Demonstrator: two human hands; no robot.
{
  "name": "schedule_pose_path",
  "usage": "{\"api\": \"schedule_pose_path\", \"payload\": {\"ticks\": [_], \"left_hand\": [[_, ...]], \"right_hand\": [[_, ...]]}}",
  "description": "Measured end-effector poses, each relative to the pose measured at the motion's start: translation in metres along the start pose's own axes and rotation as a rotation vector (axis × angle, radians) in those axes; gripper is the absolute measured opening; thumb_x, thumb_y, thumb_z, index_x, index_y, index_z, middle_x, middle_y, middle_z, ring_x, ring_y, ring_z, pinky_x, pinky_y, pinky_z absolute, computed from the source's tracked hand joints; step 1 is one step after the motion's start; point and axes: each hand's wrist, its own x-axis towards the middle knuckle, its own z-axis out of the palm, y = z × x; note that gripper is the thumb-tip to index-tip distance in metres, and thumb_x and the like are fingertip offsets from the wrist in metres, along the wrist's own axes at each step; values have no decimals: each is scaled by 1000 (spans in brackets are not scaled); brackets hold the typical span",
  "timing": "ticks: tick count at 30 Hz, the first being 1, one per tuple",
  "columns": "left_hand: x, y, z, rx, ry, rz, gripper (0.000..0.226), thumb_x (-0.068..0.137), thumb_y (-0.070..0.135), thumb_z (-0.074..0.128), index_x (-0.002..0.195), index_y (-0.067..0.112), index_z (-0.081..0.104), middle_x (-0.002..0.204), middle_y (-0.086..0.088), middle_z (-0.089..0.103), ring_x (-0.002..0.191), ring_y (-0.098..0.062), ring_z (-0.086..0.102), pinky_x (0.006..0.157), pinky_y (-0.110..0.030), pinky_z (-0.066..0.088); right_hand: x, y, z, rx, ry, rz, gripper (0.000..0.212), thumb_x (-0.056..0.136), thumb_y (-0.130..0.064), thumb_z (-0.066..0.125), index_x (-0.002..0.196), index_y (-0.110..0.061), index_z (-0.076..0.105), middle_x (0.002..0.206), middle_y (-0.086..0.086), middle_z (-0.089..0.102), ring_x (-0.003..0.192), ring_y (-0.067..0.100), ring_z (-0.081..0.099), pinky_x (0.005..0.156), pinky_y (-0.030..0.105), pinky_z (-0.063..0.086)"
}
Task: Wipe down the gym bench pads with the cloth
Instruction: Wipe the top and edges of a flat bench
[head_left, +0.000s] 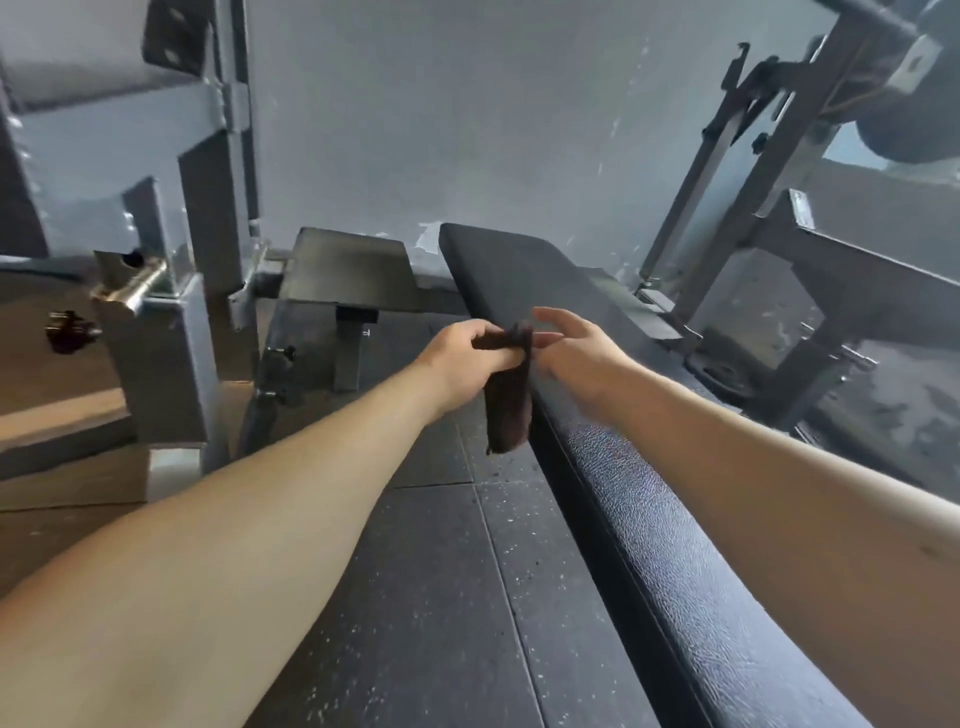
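Left hand (457, 358): fingers (501, 357) curled, thumb on top, pinching the upper edge of a dark brown cloth (511, 410). The cloth is bunched at the grip and the rest hangs straight down in a narrow folded strip. It hangs along the left edge of the bench (649, 519), about halfway up its length; can't tell if it touches the side.

Right hand (576, 353): fingers (549, 315) loosely spread, slightly bent, holding nothing. Their tips are just beside the top of the cloth, and one lower fingertip sits right at the cloth edge, contact unclear. The hand is a bit blurred. It is above the bench top, with the forearm running back over the pad.

Bench: long, black, grained vinyl top, running from bottom right up to the middle of the view, where its rounded far end is near the wall (467, 104). Both bare forearms reach in from the bottom corners.

Left of the bench is a flat dark platform (348, 265) on a short post, apart from the bench. Further left is a grey steel rack (208, 171) with a shiny peg (137, 286) sticking out. A small dark object (70, 330) lies on the floor beyond it, too blurred to name. Right of the bench is another grey frame (753, 171), tilted, with a blurred round weight (914, 130) at top right. The floor (441, 597) is dark speckled rubber tiles.
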Motion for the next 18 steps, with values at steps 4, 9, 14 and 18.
{"api": "schedule_pose_path", "payload": {"ticks": [4,9,14,18], "left_hand": [[0,14,-5,-66,67,40,10,91,32,74,95,24,70,90,7,71,87,-9,65,72,-22,44],[-4,1,-13,-17,42,29,24,88,43,75,103,25,72,100,4,74,96,-14,69,84,-31,55],[-7,-22,-27,88,-67,10,27,94,46,67,110,25,66,106,4,68,101,-14,63,82,-29,48],[-7,-37,-37,-85,-46,3,28,86,33,80,110,23,67,107,1,73,108,-19,67,100,-44,53]], "right_hand": [[-10,-7,-7,-11,14,-37,53,83,2,69,132,-15,66,96,-3,77,95,10,71,99,31,55],[-24,-8,10,4,-46,28,22,85,-2,72,90,-24,76,92,6,76,83,16,70,95,36,59],[-24,3,35,105,-42,171,16,88,-3,69,101,-10,76,102,17,75,87,21,66,96,41,58],[-30,11,50,241,23,220,24,91,-2,72,114,0,66,102,11,73,95,19,72,93,39,61]]}}
